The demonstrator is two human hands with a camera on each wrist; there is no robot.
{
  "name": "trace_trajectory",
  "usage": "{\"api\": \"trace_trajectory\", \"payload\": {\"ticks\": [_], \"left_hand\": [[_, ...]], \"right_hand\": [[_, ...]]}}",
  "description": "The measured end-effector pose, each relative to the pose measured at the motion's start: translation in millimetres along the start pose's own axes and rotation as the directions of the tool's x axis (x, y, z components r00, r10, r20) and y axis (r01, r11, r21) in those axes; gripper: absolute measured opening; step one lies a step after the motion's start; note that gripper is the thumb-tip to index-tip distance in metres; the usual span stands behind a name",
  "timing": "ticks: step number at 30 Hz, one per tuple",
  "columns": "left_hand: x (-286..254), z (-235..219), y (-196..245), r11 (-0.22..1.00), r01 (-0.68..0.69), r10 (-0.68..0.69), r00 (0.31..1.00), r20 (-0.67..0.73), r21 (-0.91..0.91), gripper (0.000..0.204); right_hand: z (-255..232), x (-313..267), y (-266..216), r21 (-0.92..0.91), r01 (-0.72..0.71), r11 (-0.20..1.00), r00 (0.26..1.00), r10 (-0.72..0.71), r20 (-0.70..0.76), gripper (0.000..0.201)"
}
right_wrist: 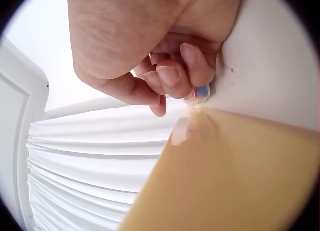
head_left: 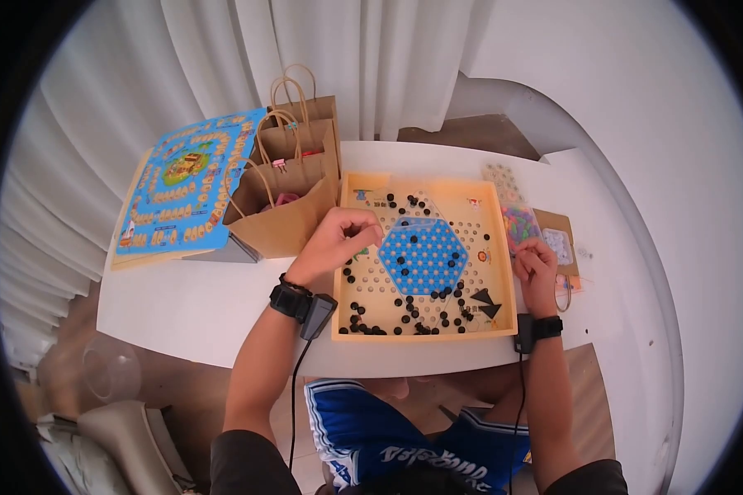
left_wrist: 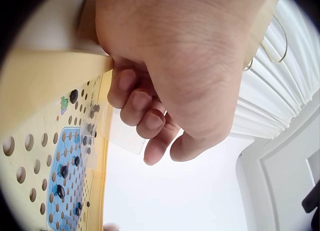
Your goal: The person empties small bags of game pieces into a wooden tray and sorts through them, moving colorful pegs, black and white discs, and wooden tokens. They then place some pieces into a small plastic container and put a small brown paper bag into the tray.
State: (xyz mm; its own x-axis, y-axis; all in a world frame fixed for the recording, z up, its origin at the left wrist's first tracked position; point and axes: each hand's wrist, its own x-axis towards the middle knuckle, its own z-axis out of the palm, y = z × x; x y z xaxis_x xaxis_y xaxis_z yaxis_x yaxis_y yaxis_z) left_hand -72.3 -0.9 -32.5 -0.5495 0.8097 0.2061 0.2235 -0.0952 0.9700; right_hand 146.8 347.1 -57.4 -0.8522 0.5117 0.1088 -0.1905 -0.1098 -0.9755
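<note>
In the head view, the left hand [head_left: 347,239] is over the left side of a yellow tray [head_left: 504,247], its fingers curled beside a clear plastic sheet [head_left: 417,211]. The sheet [left_wrist: 126,137] reaches behind those fingers, tilted above the board, in the left wrist view. Black pieces [head_left: 403,261] are scattered on the board around and on its blue hexagon [head_left: 425,247]. Just outside the tray's right rim, the right hand [head_left: 538,276] has bent fingers beside a bag of coloured pieces [head_left: 520,224]; whether it grips anything cannot be told. Clear plastic [right_wrist: 182,132] shows below that hand.
Brown paper bags [head_left: 293,214] stand left of the tray, beside a blue game board [head_left: 190,169]. To the right lie a cardboard piece [head_left: 563,224] and a clear pack of white pieces [head_left: 556,246]. Black triangular pieces [head_left: 489,310] lie at the tray's lower right.
</note>
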Motion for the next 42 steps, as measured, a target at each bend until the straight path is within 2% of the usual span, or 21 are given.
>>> {"api": "trace_trajectory", "payload": {"ticks": [5,11,17,23,32,34,37,41,42], "left_hand": [[-0.1,1.7,1.8,0.999,-0.009,0.008,1.000,-0.021,-0.043,0.017],[0.3,0.6,-1.1,0.999,-0.038,0.038,0.999,0.000,0.026,0.019],[0.0,1.4,1.1,0.999,0.009,-0.008,1.000,-0.020,0.040,0.019],[0.3,4.4,-2.7,0.998,-0.042,0.040,0.998,-0.037,-0.040,0.020],[-0.5,0.3,1.2,1.000,0.001,-0.001,1.000,-0.025,-0.001,0.018],[-1.5,1.0,3.4,0.999,0.032,-0.031,0.999,-0.020,0.006,0.018],[-0.9,2.8,-0.2,1.000,-0.014,0.014,0.999,-0.045,-0.001,0.021],[-1.0,2.5,-2.7,1.000,0.002,-0.003,0.999,-0.036,-0.012,0.020],[-1.1,2.7,-0.9,1.000,-0.011,0.011,0.999,-0.039,-0.007,0.020]], "right_hand": [[-0.4,2.2,-1.3,-0.009,-0.008,1.000,1.000,0.008,0.015,0.007],[2.0,-1.0,-3.2,-0.019,-0.009,1.000,1.000,0.009,-0.012,0.007],[0.0,1.0,-1.7,-0.022,0.002,1.000,1.000,-0.002,0.015,0.008],[1.7,0.2,-2.1,0.013,0.016,1.000,0.999,-0.016,0.027,0.009],[4.6,-0.4,-4.8,0.012,0.004,1.000,0.999,-0.004,0.032,0.009],[6.3,-1.7,-6.5,-0.009,-0.005,1.000,1.000,0.006,0.023,0.009],[6.1,-3.0,-7.1,-0.023,-0.014,1.000,0.999,0.015,0.037,0.009],[4.7,-5.1,-6.8,-0.051,0.008,0.999,1.000,-0.007,0.018,0.010],[2.3,-6.3,-9.5,-0.081,-0.006,0.997,0.998,0.011,0.065,0.008]]}}
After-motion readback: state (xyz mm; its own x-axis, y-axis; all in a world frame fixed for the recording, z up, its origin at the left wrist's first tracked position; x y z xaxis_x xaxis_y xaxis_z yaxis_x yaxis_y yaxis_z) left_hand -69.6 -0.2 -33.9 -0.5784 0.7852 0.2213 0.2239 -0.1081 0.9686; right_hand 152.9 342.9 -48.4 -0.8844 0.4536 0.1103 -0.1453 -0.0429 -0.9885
